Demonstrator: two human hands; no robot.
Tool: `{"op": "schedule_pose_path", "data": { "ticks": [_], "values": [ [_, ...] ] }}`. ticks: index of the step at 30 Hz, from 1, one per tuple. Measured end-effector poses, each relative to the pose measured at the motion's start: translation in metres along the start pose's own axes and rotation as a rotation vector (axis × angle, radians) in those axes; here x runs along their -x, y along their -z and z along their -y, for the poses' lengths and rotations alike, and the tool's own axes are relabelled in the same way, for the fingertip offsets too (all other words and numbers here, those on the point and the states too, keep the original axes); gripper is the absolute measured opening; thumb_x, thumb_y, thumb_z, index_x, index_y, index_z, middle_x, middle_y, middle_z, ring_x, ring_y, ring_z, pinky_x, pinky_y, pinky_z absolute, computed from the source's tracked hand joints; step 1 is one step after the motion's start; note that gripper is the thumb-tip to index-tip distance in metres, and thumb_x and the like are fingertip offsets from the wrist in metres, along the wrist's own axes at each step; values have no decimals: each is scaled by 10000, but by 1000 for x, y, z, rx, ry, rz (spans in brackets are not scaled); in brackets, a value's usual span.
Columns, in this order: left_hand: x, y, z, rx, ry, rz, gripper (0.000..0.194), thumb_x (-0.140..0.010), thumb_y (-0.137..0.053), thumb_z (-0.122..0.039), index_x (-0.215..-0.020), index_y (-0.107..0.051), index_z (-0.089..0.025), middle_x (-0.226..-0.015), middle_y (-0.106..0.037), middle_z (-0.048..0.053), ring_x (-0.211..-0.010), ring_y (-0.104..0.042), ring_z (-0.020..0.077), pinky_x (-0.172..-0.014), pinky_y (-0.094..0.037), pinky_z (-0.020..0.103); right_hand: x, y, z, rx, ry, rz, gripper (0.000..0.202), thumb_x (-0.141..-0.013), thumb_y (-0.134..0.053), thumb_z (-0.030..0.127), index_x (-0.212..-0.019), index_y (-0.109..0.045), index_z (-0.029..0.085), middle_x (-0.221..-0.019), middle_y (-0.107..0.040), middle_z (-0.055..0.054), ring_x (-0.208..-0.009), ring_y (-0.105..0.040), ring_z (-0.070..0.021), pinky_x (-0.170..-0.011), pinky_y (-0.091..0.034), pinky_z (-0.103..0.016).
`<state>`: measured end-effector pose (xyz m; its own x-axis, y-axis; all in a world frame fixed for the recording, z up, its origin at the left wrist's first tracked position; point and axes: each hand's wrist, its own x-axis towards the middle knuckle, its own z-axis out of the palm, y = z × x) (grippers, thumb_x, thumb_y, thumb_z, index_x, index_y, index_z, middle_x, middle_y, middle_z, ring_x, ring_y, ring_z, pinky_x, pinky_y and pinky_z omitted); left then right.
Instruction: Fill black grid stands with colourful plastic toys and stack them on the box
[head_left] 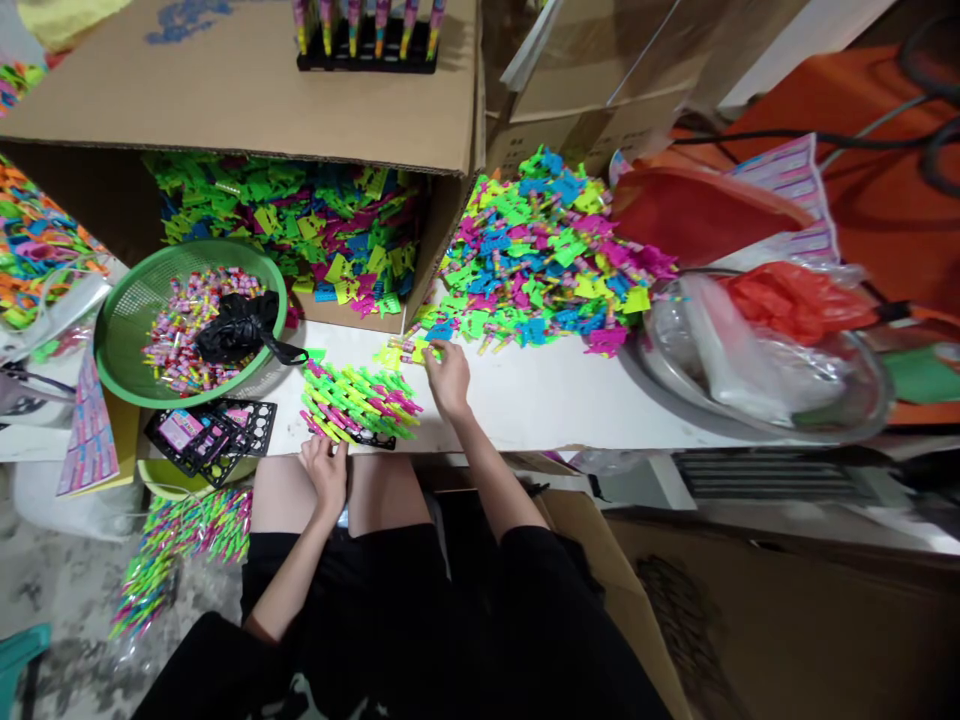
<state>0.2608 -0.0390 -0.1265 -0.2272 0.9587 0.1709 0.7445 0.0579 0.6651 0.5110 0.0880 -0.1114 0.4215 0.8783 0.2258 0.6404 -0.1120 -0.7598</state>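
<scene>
My right hand [450, 382] is closed at the fingertips on a yellow plastic piece [414, 350] with a printed tube, just above the white tabletop. In front of me stands a tightly filled batch of neon green, yellow and pink plastic sticks [360, 400], leaning in rows. A black perforated rack [381, 440] shows under its front edge. My left hand [327, 474] is at the near left corner of this batch, its fingers curled against the front sticks; what they hold is hidden. A large loose pile of similar coloured pieces [540, 255] lies beyond my right hand.
At left, a green basket [120, 370] holds small printed tubes and a black cloth item [238, 328]. Black racks [255, 425] lie below it. An open carton [247, 120] of coloured pieces stands behind. A metal basin [862, 420] with plastic bags sits at right.
</scene>
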Motion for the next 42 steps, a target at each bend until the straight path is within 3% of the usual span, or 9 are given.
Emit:
{"op": "schedule_pose_path", "data": {
  "ticks": [7,12,25,32,39,42],
  "values": [
    [1,1,1,7,-2,21,138,-863,-509,-298,-760,-560,-221,-871,-559,60,-895,-443,263,-877,-343,450,-3,3,1,-1,-137,-17,271,-819,-536,390,-999,-545,188,-965,-666,-79,-856,-605,-233,-770,-455,-344],
    [1,1,1,-21,3,27,120,-859,-519,-282,-788,-588,-213,-896,-577,68,-916,-455,267,-895,-344,452,-2,8,1,15,-216,46,286,-778,-573,375,-990,-511,194,-914,-678,-80,-832,-621,-245,-735,-454,-338],
    [-3,3,8,-218,-109,74,202,-882,-519,-330,-845,-657,-187,-927,-605,80,-922,-494,247,-853,-353,393,4,34,-13,-90,-221,138,357,-678,-525,235,-990,-645,110,-912,-666,-85,-804,-601,-200,-759,-465,-312],
    [0,8,7,-212,-159,103,246,-912,-471,-343,-885,-658,-186,-913,-613,82,-905,-495,248,-828,-355,391,28,67,-8,-108,36,59,261,-735,-461,200,-886,-668,152,-917,-592,-76,-733,-548,-164,-712,-459,-297],
    [25,11,4,-132,-233,143,282,-916,-482,-379,-1014,-655,-179,-918,-629,94,-906,-525,245,-800,-393,381,63,88,-16,-157,-89,-31,176,-736,-586,323,-829,-520,188,-831,-566,-4,-539,-443,-88,-582,-424,-248],
    [34,23,2,0,-261,152,282,-921,-481,-341,-1115,-610,-182,-909,-630,77,-886,-544,214,-809,-434,368,84,93,-20,-281,-128,-44,233,-729,-620,344,-853,-482,202,-739,-563,36,-504,-443,-74,-538,-421,-220]
  ]
}}
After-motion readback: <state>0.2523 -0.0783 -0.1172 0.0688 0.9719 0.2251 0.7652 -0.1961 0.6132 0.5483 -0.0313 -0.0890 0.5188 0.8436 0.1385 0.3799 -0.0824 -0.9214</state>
